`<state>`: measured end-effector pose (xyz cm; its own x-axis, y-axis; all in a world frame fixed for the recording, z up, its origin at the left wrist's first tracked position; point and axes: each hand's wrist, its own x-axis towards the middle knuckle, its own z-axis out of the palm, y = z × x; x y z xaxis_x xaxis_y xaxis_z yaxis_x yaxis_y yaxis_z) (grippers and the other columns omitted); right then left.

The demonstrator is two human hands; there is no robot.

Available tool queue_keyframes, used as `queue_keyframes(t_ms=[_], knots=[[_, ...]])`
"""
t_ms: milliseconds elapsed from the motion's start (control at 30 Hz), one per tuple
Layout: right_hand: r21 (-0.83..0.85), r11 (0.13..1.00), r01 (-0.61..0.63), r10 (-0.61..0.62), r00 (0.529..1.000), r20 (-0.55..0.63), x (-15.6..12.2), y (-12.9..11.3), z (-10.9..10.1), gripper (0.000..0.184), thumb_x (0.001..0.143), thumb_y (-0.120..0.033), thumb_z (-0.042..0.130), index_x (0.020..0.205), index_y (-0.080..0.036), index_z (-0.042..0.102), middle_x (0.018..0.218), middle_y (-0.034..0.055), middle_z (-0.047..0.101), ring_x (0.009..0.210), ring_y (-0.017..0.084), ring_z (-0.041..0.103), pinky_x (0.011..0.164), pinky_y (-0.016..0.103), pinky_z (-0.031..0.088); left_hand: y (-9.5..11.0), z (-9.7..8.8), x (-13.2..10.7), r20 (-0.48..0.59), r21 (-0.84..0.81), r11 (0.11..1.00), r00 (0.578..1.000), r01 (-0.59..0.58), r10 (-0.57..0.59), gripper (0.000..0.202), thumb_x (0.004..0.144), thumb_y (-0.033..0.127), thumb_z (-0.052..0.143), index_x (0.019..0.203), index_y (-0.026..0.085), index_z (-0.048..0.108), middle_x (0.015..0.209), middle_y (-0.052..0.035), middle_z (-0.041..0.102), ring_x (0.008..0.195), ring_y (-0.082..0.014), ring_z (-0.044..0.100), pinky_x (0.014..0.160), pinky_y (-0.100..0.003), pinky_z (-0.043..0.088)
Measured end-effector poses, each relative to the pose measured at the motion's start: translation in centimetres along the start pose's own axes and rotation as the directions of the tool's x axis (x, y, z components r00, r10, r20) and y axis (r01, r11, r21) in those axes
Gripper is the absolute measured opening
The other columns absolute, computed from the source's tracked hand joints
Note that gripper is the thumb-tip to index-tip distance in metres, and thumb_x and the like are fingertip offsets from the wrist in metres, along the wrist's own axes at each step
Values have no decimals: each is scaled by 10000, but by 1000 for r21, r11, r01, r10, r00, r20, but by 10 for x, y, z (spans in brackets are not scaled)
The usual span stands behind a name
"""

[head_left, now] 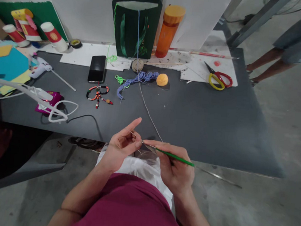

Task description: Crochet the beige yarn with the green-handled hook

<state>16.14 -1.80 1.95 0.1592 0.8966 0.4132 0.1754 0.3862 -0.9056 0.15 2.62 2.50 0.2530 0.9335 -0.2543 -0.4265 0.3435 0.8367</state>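
Observation:
Between thumb and fingertips, my left hand [119, 147] pinches a thin pale yarn [150, 116], its index finger stretched out forward. My right hand [178, 170] is closed round a crochet hook with a green handle [175, 157]. The hook's metal tip meets the yarn at the left fingertips; whether it passes through a loop is too small to tell. Both hands are just in front of the table's near edge, above my lap. From them the yarn runs back across the table toward a grey-beige yarn ball [137, 65].
A purple-blue yarn bundle [140, 78] and an orange ball [162, 80] lie mid-table. Behind stand a dark green paper bag [132, 29] and an orange bottle [167, 36]. Scissors [219, 78] lie right; a phone [97, 68], beads [97, 93] and glue gun [41, 68] left. Other people are at both sides.

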Motion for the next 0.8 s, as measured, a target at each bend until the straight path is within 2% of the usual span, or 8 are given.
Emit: queue_keyframes(t_ms=[133, 267, 467, 600, 733, 800], knots=[[-66, 992, 105, -101, 993, 65, 0, -1, 2, 537, 856, 40, 616, 1177, -386, 682, 1102, -35, 843, 945, 194, 813, 770, 343, 667, 0, 1, -1, -37, 61, 997, 998, -43, 45, 548, 730, 123, 828, 1229, 332, 744, 709, 69, 655, 659, -98, 545, 656, -235, 454], [-133, 982, 137, -124, 987, 105, 1, 2, 1, 499, 865, 23, 618, 1181, -357, 689, 1103, -5, 845, 935, 201, 815, 757, 338, 666, 0, 3, -2, -63, 102, 992, 995, -76, 83, 572, 748, 82, 813, 1253, 338, 728, 725, 73, 680, 683, -100, 571, 692, -239, 462], [-209, 964, 168, -164, 986, 33, -5, 13, 7, 472, 836, 6, 674, 1142, -343, 758, 1012, 11, 860, 863, 208, 813, 657, 312, 624, -3, 7, -4, -72, 35, 998, 995, -60, 63, 587, 729, 47, 831, 1230, 340, 741, 710, 80, 707, 703, -91, 592, 723, -223, 462], [-155, 979, 131, -143, 987, -67, -9, 17, 14, 465, 813, -19, 738, 1105, -378, 784, 1009, 9, 857, 823, 227, 802, 673, 365, 621, -4, 8, -2, -26, -145, 986, 996, 84, -89, 598, 697, 107, 871, 1235, 332, 737, 675, 87, 682, 640, -73, 554, 660, -201, 444], [1, 1000, 11, -10, 987, -160, -11, 19, 24, 263, 893, -138, 712, 1021, -355, 788, 968, 14, 853, 832, 243, 793, 705, 414, 635, -2, 5, 2, 87, -247, 924, 957, 291, -277, 524, 662, 177, 879, 1174, 212, 771, 592, 82, 595, 549, -72, 494, 593, -218, 424], [76, 995, -66, 81, 975, -207, -12, 18, 28, 191, 943, -179, 664, 1017, -329, 757, 925, 16, 851, 650, 202, 759, 563, 359, 610, -1, 3, 4, 112, -272, 902, 942, 336, -317, 520, 656, 175, 875, 1165, 199, 771, 594, 80, 587, 550, -74, 489, 604, -222, 426]])
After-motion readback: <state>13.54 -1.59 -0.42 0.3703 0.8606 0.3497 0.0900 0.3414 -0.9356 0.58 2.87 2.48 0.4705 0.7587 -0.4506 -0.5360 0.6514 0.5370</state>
